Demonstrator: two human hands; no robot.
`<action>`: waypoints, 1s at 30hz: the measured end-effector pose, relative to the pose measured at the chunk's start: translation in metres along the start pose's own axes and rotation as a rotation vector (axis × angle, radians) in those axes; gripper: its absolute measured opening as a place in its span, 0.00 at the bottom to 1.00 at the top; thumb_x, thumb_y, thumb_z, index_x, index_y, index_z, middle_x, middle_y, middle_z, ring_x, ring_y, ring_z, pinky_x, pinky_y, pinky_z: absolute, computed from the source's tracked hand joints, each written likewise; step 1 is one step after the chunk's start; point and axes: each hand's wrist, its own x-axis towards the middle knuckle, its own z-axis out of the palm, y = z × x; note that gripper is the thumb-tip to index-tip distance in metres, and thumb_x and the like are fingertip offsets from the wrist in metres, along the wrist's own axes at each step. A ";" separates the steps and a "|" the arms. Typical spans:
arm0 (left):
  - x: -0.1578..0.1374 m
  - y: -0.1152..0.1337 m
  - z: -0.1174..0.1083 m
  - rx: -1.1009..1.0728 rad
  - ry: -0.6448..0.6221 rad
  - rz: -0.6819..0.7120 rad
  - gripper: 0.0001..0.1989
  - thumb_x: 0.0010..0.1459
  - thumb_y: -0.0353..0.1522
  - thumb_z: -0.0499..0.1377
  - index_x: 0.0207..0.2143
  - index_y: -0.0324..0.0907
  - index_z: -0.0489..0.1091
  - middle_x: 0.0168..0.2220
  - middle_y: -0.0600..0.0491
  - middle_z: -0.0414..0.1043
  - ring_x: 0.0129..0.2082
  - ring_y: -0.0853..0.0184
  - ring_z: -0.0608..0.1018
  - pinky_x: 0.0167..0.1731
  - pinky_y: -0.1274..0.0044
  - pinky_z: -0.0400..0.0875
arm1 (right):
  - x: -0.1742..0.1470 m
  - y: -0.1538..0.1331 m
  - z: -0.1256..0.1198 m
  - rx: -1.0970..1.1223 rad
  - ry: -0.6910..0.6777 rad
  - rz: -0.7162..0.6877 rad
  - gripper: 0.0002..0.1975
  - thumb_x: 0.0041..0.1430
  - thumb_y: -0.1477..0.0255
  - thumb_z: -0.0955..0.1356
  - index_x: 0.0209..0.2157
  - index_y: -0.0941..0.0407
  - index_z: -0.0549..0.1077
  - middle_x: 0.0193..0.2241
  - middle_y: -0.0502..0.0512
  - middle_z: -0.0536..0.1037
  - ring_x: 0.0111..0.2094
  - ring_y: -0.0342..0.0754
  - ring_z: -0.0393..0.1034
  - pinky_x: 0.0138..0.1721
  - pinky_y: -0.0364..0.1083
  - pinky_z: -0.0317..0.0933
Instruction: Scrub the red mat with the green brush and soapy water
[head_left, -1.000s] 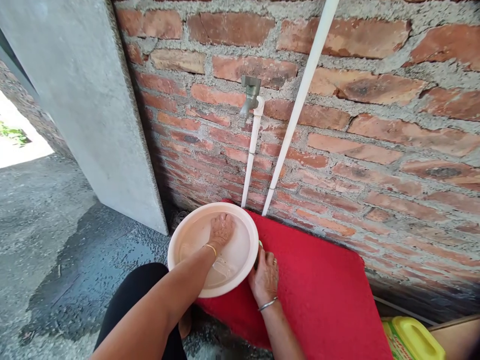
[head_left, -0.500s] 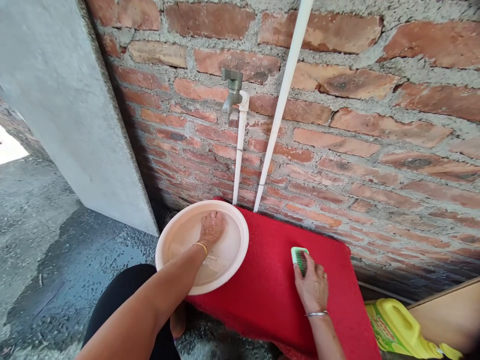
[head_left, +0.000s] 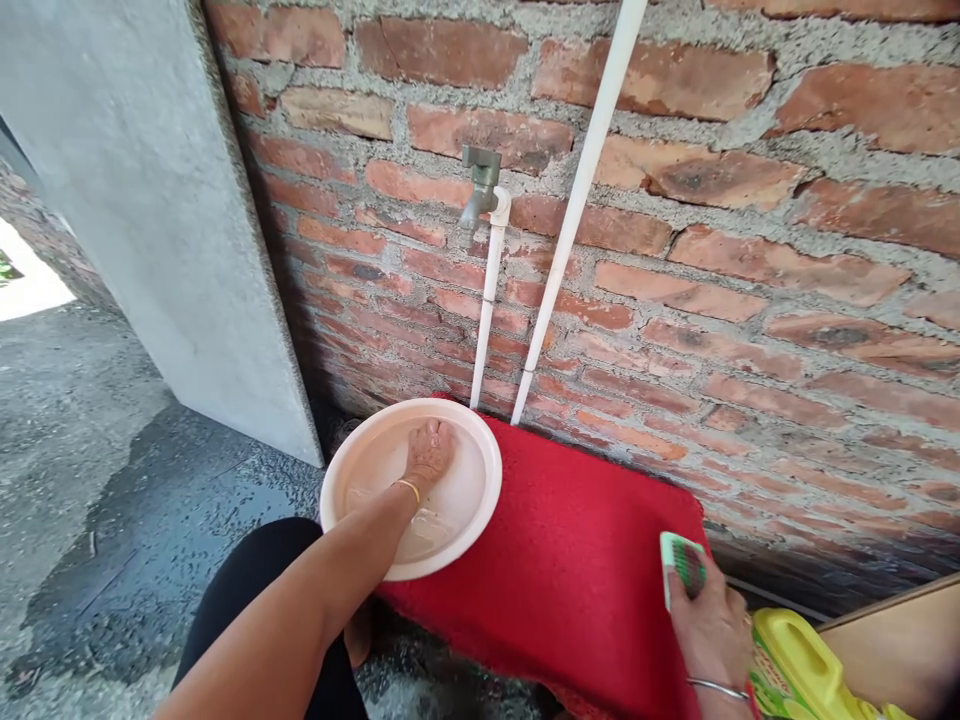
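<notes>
My left hand (head_left: 429,455) reaches down into a pale pink basin (head_left: 339,462) of cloudy water, with a yellow bangle at its wrist. Its fingers point down and away and are mostly hidden, so I cannot see whether they hold anything. My right hand (head_left: 716,630), closed, grips a scrubbing brush (head_left: 688,568) with a pale green body and darker green bristles. The brush is at the right end of the red cloth-covered surface (head_left: 585,560). The basin sits on this surface's left end.
A tap (head_left: 480,185) on a white pipe (head_left: 489,310) stands against the brick wall (head_left: 675,250), above the basin. Another white pipe (head_left: 574,210) runs beside it. At the lower right is a yellow jug (head_left: 799,660). A grey slab (head_left: 165,200) leans on the left above wet floor.
My right hand has moved right with the brush, from the middle of the red cloth to its right end. My left hand stays in the basin. The view has shifted slightly.
</notes>
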 end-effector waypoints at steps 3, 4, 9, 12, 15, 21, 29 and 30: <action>0.000 -0.001 0.003 -0.003 0.003 -0.002 0.15 0.64 0.31 0.47 0.41 0.39 0.72 0.43 0.41 0.73 0.44 0.54 0.75 0.43 0.65 0.63 | -0.028 -0.072 0.001 0.150 -0.071 -0.193 0.32 0.63 0.50 0.56 0.56 0.58 0.70 0.38 0.65 0.75 0.37 0.58 0.70 0.42 0.56 0.65; 0.000 -0.001 0.004 -0.005 0.007 -0.002 0.14 0.64 0.31 0.47 0.41 0.39 0.72 0.43 0.41 0.73 0.44 0.54 0.75 0.43 0.65 0.63 | -0.039 -0.096 0.002 0.210 -0.098 -0.265 0.31 0.64 0.51 0.57 0.56 0.57 0.70 0.39 0.65 0.75 0.39 0.58 0.70 0.43 0.56 0.65; 0.000 -0.002 0.008 -0.014 0.024 0.001 0.13 0.64 0.31 0.48 0.41 0.40 0.72 0.43 0.41 0.72 0.43 0.55 0.74 0.43 0.65 0.62 | -0.093 -0.190 -0.002 0.393 -0.235 -0.466 0.23 0.66 0.60 0.60 0.58 0.52 0.69 0.44 0.60 0.75 0.43 0.55 0.68 0.46 0.53 0.64; -0.001 -0.003 0.007 -0.018 0.026 0.004 0.13 0.64 0.31 0.48 0.41 0.39 0.72 0.42 0.41 0.72 0.44 0.54 0.74 0.43 0.65 0.62 | -0.109 -0.216 -0.005 0.404 -0.303 -0.507 0.22 0.66 0.64 0.62 0.60 0.49 0.67 0.44 0.59 0.74 0.44 0.55 0.68 0.46 0.53 0.64; -0.001 -0.003 0.005 -0.023 0.027 0.009 0.14 0.64 0.31 0.47 0.41 0.39 0.72 0.42 0.41 0.72 0.44 0.53 0.74 0.43 0.65 0.62 | -0.111 -0.218 -0.005 0.368 -0.326 -0.530 0.24 0.65 0.66 0.63 0.62 0.49 0.66 0.44 0.58 0.73 0.44 0.55 0.68 0.47 0.54 0.63; -0.001 -0.002 -0.001 -0.018 -0.018 -0.003 0.14 0.64 0.31 0.48 0.42 0.39 0.72 0.43 0.41 0.73 0.43 0.55 0.75 0.43 0.66 0.62 | -0.090 -0.163 0.003 0.276 -0.226 -0.450 0.22 0.66 0.61 0.61 0.59 0.51 0.69 0.44 0.60 0.73 0.43 0.55 0.68 0.47 0.54 0.63; -0.001 -0.004 0.001 -0.016 -0.016 -0.003 0.14 0.64 0.32 0.47 0.41 0.39 0.72 0.44 0.41 0.73 0.45 0.54 0.74 0.44 0.65 0.62 | -0.050 -0.042 -0.004 0.070 -0.055 -0.229 0.32 0.66 0.51 0.55 0.57 0.59 0.70 0.40 0.65 0.74 0.38 0.57 0.70 0.42 0.54 0.64; -0.001 -0.004 0.002 -0.029 -0.012 -0.004 0.14 0.64 0.33 0.47 0.41 0.39 0.72 0.44 0.41 0.73 0.45 0.54 0.74 0.45 0.65 0.62 | -0.047 -0.026 -0.007 0.038 -0.036 -0.187 0.33 0.65 0.51 0.55 0.56 0.59 0.70 0.39 0.65 0.74 0.37 0.57 0.70 0.41 0.54 0.64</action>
